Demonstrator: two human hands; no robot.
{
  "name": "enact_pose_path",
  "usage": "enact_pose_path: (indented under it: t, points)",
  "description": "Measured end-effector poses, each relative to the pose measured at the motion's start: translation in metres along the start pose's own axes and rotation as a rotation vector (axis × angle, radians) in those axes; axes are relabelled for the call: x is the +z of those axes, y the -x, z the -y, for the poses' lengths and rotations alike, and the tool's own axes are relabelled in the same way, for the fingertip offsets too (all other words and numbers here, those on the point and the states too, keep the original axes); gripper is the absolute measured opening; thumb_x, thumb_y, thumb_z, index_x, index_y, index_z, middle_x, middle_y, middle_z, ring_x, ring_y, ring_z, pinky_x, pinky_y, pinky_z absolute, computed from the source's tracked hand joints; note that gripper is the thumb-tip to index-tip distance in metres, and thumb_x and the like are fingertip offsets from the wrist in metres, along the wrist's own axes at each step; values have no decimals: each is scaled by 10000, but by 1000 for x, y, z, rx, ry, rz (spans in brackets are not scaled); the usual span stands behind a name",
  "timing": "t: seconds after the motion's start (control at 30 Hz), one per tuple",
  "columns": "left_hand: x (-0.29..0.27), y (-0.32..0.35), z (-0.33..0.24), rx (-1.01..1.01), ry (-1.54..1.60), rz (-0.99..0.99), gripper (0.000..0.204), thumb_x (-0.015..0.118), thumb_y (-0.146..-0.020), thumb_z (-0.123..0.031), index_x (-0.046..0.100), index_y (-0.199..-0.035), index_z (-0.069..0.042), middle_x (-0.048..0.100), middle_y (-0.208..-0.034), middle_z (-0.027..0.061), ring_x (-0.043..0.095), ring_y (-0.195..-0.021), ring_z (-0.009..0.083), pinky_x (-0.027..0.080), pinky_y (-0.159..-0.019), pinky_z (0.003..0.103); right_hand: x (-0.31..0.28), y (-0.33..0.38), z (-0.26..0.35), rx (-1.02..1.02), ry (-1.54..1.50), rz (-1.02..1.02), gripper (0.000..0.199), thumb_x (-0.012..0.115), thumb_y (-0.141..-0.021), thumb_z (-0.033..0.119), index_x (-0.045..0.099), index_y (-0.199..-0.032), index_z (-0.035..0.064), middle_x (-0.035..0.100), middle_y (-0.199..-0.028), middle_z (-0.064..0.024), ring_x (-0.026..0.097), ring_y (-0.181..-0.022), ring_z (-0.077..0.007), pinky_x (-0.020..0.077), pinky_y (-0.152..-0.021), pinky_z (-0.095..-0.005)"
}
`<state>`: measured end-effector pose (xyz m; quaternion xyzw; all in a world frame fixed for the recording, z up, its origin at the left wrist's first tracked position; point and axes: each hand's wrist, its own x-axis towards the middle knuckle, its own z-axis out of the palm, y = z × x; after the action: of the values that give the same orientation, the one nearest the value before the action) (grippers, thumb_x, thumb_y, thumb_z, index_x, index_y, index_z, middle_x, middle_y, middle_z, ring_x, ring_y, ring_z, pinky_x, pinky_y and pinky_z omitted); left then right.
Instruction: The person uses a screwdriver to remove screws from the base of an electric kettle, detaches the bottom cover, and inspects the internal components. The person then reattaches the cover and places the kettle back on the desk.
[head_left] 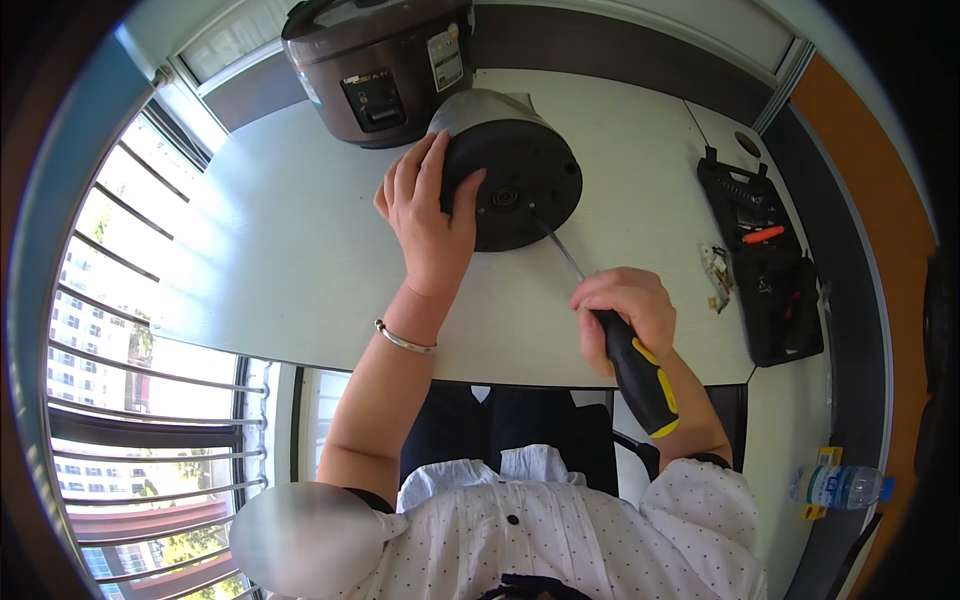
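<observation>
A round appliance with a black base and a silver-grey body (535, 165) is tipped on its side on the table, its underside facing me. My left hand (430, 195) grips its left rim, fingers over the edge and thumb against the base. In my right hand (632, 305) is a screwdriver (645, 385) with a black and yellow handle. Its metal shaft slants up to the left, and the tip meets the base near a small screw, right of the central round fitting. Whether the tip sits in the screw head I cannot tell.
Behind the appliance stands a brown rice cooker (385, 75). On the right lie an opened black tool case (765, 260) with an orange-handled tool and a small bag of metal parts (717, 272). A water bottle (840, 487) is at the lower right. A barred window (150, 430) is on the left.
</observation>
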<state>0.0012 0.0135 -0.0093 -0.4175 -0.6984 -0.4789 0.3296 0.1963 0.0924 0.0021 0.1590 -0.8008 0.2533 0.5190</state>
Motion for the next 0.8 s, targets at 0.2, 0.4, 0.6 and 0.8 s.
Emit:
enact_pose_path:
  t: [0.2, 0.4, 0.6, 0.8]
  points:
    - [0, 1, 2, 2, 33, 10, 430, 700, -796, -184, 593, -1195, -67, 579, -1190, 56, 498, -1122, 249, 272, -993, 389, 4, 1, -2, -27, 50, 12, 233, 579, -705, -57, 499, -907, 26, 622, -678, -107, 572, -517, -170, 457, -512, -245]
    - [-1, 0, 1, -1, 38, 11, 427, 701, -794, -181, 595, -1191, -68, 579, -1189, 55, 497, -1123, 246, 273, -992, 387, 5, 1, -2, -17, 56, 18, 220, 579, -700, -58, 507, -890, 26, 622, -674, -104, 575, -516, -175, 460, -514, -242]
    - [1, 0, 2, -1, 41, 2, 428, 706, -789, -183, 599, -1189, -74, 581, -1185, 49, 497, -1122, 241, 273, -988, 383, 6, 0, -5, -20, 72, 14, 208, 586, -695, -59, 520, -875, 21, 621, -668, -105, 581, -513, -177, 464, -508, -241]
    - [-1, -1, 1, -1, 14, 1, 420, 713, -797, -178, 613, -1193, -80, 602, -1185, 48, 516, -1109, 229, 293, -998, 361, 7, 1, -6, -30, 58, 21, 204, 587, -697, -58, 524, -875, 18, 621, -664, -106, 589, -515, -181, 471, -507, -244]
